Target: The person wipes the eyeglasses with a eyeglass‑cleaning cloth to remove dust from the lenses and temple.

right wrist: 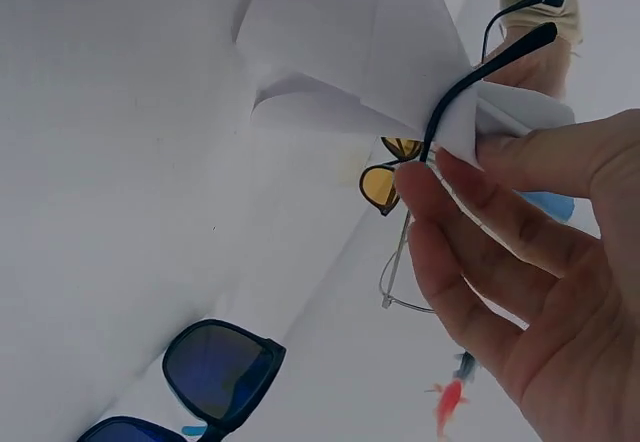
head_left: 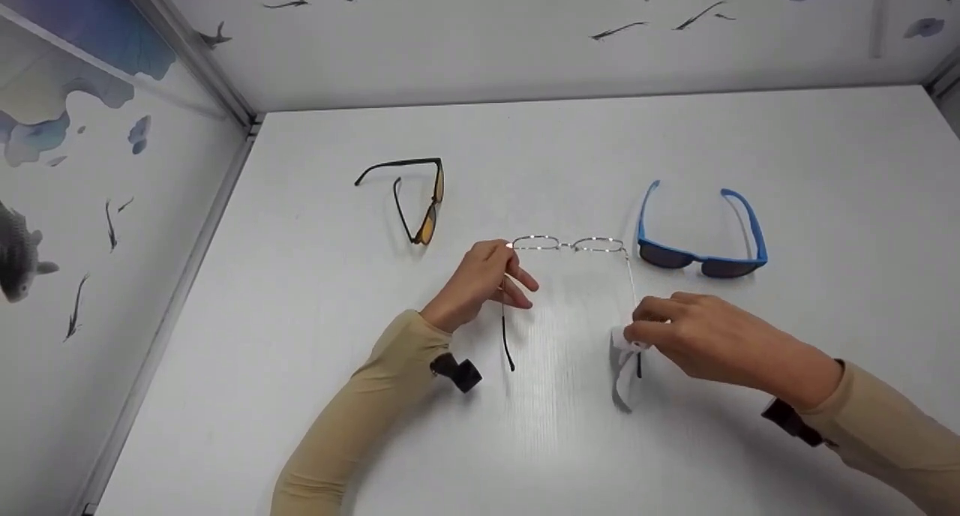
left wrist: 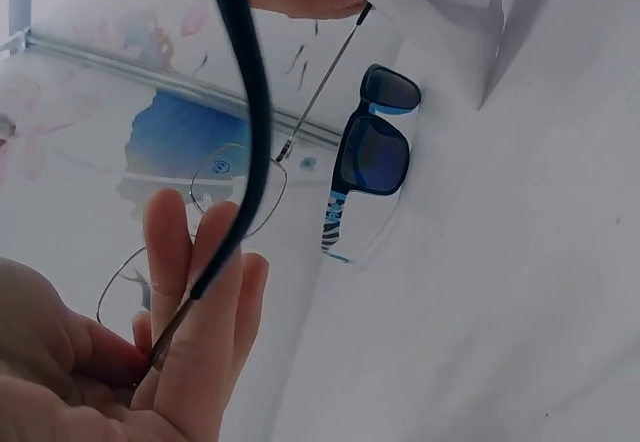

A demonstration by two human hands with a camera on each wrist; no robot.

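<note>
Thin metal-rimmed eyeglasses (head_left: 568, 247) are held over the table with both arms unfolded toward the person. My left hand (head_left: 478, 277) pinches them at the left hinge, its other fingers loosely spread. My right hand (head_left: 697, 342) grips a folded white cloth (right wrist: 345, 42) around the right arm of the eyeglasses. That arm's dark tip (right wrist: 500, 67) pokes out past the cloth, seen in the right wrist view. A loose end of the cloth hangs below the right fingers in the head view.
Blue-framed sunglasses (head_left: 703, 259) with dark lenses lie unfolded on the right, just beyond the right hand. Black-framed glasses (head_left: 427, 227) with orange lenses stand farther back on the left. White panels (head_left: 480, 51) with painted fish enclose the white table (head_left: 300, 313).
</note>
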